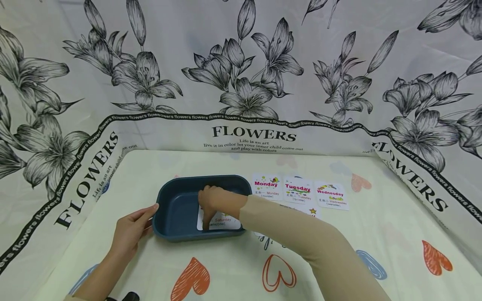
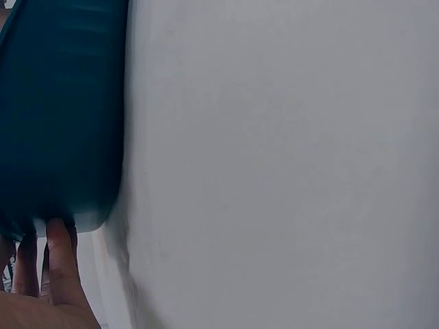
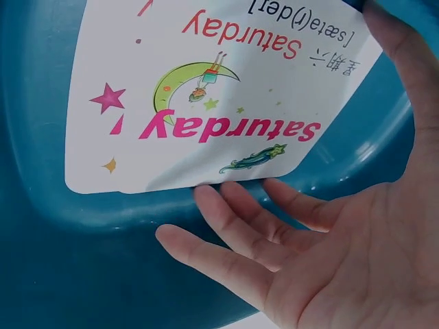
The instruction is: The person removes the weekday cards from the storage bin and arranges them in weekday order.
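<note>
A dark blue plastic tray (image 1: 177, 238) sits on the table, its rounded left end held by my left hand (image 1: 129, 229) with the thumb at the rim. In the left wrist view, fingers (image 2: 63, 264) touch the outside of the end wall. My right hand (image 1: 214, 200) reaches into the tray's right part and grips a white Saturday card (image 1: 223, 221) across its edges. The right wrist view shows the thumb at one corner of the Saturday card (image 3: 274, 89) and fingertips along the opposite edge. Another card (image 3: 88, 147) lies partly hidden beneath it.
Right of the tray lie a Monday card (image 1: 266, 188), a Tuesday card (image 1: 298, 191) and a Wednesday card (image 1: 332, 195) in a row. Below them, another card (image 1: 314, 212) is mostly covered by the right sleeve (image 1: 293, 230). A flower-printed cloth (image 1: 256, 136) hangs behind the table.
</note>
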Motion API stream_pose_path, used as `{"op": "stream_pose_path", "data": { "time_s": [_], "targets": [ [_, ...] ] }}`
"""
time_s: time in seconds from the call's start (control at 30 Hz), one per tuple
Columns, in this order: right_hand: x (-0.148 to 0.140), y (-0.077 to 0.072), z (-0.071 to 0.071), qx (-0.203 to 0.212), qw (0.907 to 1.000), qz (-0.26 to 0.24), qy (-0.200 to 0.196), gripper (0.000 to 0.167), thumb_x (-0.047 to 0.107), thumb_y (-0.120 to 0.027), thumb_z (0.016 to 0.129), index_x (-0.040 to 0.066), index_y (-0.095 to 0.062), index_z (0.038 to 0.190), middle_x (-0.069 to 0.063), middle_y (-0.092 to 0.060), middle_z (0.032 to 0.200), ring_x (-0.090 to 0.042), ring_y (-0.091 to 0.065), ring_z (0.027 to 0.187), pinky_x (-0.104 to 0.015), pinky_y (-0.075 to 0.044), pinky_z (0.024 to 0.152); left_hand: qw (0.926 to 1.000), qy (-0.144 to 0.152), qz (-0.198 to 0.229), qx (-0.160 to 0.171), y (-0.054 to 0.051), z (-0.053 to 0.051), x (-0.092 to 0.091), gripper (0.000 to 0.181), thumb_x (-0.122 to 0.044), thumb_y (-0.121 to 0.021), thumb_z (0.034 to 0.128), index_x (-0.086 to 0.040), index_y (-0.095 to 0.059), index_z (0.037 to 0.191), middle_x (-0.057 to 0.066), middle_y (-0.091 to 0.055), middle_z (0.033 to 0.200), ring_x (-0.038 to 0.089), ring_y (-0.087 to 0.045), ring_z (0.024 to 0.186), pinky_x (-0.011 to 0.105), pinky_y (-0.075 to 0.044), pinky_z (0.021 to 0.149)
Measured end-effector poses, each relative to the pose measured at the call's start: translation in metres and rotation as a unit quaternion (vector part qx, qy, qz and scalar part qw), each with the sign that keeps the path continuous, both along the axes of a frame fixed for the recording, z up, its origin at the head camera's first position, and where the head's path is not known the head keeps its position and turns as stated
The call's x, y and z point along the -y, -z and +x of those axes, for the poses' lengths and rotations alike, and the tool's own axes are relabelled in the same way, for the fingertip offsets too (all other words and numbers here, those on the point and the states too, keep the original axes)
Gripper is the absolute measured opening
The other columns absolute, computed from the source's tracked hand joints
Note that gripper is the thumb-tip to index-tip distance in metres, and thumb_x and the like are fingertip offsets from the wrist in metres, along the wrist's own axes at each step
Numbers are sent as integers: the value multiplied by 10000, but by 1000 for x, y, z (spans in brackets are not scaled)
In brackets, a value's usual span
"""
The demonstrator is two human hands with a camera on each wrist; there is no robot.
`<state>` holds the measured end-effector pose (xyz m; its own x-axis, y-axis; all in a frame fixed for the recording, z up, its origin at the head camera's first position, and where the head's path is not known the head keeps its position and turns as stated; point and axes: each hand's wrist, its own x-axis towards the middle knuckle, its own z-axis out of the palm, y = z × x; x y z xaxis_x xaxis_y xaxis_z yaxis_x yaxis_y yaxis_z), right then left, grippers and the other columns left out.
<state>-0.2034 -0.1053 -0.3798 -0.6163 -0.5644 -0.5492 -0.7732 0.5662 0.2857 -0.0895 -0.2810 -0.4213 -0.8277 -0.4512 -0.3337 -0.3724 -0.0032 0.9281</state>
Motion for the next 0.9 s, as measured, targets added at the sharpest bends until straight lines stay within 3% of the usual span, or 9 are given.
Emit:
{"op": "stream_pose_path", "data": {
  "time_s": [0.27, 0.43, 0.67, 0.9],
  "targets": [
    [0, 1, -3, 32, 9994, -126, 309, 1086, 742, -670, 578, 157, -276, 1404, -60, -371, 1361, -188, -424, 1175, -280, -441, 932, 10000, -7, -6, 97, 0, 0, 1, 482, -485, -702, 760, -137, -684, 1093, -223, -618, 766, -34, -620, 697, 161, -527, 612],
    [-2, 1, -4, 28, 9994, -151, 304, 1090, 758, -657, 571, 163, -268, 1397, -60, -386, 1338, -182, -435, 1146, -280, -450, 910, 9999, 2, 4, 104, 0, 0, 1, 437, -486, -705, 755, -169, -695, 1056, -226, -623, 765, -41, -622, 702, 163, -525, 606],
    [-2, 3, -6, 148, 9987, -162, 455, 1098, 748, -680, 549, 188, -248, 1388, -51, -386, 1323, -160, -436, 1087, -260, -457, 855, 9999, 27, -108, 107, 0, 1, 0, 596, -493, -697, 761, -68, -634, 1173, -225, -619, 777, -48, -618, 711, 165, -523, 602],
    [-1, 5, -10, 146, 9984, -319, 448, 1079, 736, -687, 555, 192, -248, 1377, -59, -398, 1324, -172, -428, 1109, -276, -441, 901, 9998, 17, -153, 84, 0, 0, 0, 626, -495, -692, 763, -45, -619, 1192, -217, -621, 782, -43, -618, 709, 165, -524, 603]
  ]
}}
